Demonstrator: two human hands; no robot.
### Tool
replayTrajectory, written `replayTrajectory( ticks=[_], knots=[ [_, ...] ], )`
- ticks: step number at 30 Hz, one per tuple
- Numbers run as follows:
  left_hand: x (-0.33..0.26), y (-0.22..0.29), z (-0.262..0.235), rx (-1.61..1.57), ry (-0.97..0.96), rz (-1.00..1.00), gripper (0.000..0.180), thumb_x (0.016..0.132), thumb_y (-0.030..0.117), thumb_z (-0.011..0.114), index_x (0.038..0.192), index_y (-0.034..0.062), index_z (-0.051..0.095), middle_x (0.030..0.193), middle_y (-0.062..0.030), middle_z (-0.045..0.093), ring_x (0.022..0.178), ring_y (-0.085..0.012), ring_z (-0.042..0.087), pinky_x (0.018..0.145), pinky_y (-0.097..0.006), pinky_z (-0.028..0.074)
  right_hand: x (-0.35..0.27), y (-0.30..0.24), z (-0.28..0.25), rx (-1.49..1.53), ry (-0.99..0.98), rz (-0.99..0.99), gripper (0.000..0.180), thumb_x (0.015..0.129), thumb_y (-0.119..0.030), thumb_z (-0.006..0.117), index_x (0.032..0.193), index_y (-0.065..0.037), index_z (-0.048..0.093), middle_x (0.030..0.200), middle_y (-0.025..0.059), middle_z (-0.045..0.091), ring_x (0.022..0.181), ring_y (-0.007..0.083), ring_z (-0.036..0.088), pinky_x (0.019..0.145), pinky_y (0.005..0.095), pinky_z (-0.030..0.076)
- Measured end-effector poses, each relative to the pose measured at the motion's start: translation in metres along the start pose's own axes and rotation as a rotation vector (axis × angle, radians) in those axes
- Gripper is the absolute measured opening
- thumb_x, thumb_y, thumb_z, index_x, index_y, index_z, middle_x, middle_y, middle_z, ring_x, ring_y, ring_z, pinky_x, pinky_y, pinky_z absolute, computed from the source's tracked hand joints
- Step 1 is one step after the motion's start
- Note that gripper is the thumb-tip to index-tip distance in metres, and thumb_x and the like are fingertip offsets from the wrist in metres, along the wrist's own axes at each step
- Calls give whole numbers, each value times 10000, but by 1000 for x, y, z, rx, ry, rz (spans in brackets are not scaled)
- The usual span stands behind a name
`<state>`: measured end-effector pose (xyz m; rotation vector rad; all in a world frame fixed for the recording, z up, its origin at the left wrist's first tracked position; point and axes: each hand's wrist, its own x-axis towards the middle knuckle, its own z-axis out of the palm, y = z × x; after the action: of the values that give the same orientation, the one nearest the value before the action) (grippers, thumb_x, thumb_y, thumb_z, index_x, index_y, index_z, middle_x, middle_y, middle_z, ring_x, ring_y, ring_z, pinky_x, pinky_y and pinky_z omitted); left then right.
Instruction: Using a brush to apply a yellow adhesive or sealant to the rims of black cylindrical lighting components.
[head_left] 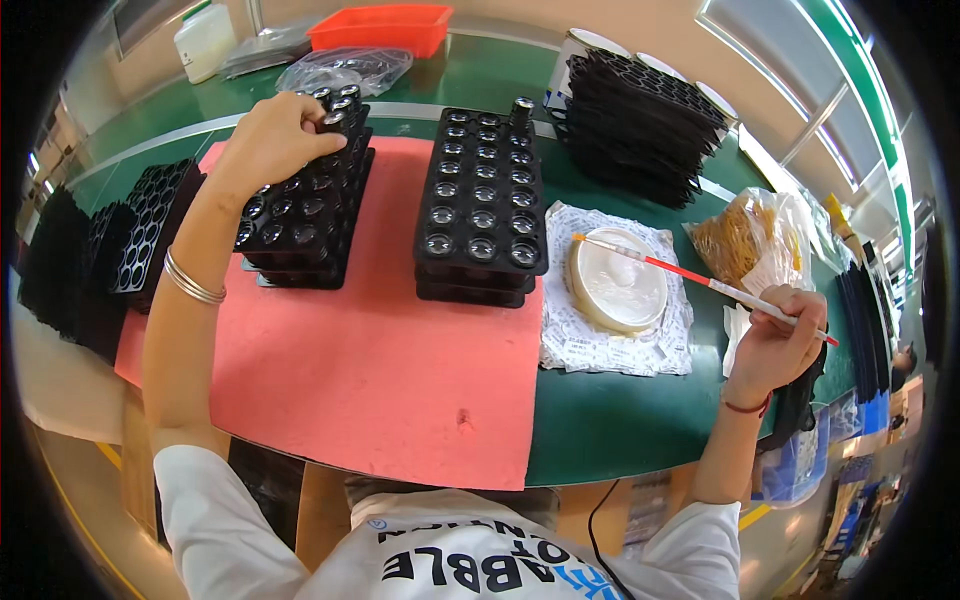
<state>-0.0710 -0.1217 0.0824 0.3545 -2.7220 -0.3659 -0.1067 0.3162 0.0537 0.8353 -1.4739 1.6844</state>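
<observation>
My left hand [283,138] is at the far end of the left black tray [290,258], its fingers closed on a small black cylinder with a shiny top [333,122]. More such cylinders stand in that tray's round slots. My right hand [775,340] grips a thin paintbrush [690,272] with a red and white handle. The brush's tip reaches over a round white dish [622,282] of pale, glossy contents on a printed paper sheet [655,357]. Between the hands, a second black tray [462,272] carries rows of glass-topped cylinders; one at its far right corner stands taller.
A pink mat [370,400] lies under the trays on the green table [600,430]. Stacks of empty black trays [640,130] stand at the back right, with others [150,225] at left. A bag of rubber bands [750,235] and a red-orange bin [380,28] are farther out.
</observation>
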Motion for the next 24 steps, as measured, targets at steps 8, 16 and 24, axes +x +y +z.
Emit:
replayTrajectory(
  ticks=[8,16,24],
  knots=[
    [-17,45,-16,181,199,-28,355,639,334,682,749,2,621,595,-75,553,567,-185,537,553,-286,418,3,-8,-8,-20,-37,-133,324,908,-206,358,673,3,432,544,97,459,425,142,422,402,233,331],
    [38,131,32,26,66,393,463,657,373,654,900,-15,587,747,-97,563,679,-230,546,625,-312,427,5,-7,-13,-130,-36,-86,316,906,-181,362,682,16,467,586,94,503,463,120,463,445,218,367],
    [72,147,67,100,-77,318,395,645,314,662,864,-8,595,815,-139,602,779,-269,584,700,-334,450,4,-6,-20,-152,-50,-78,305,895,-155,396,676,25,509,630,77,539,496,105,508,476,205,400]
  ],
)
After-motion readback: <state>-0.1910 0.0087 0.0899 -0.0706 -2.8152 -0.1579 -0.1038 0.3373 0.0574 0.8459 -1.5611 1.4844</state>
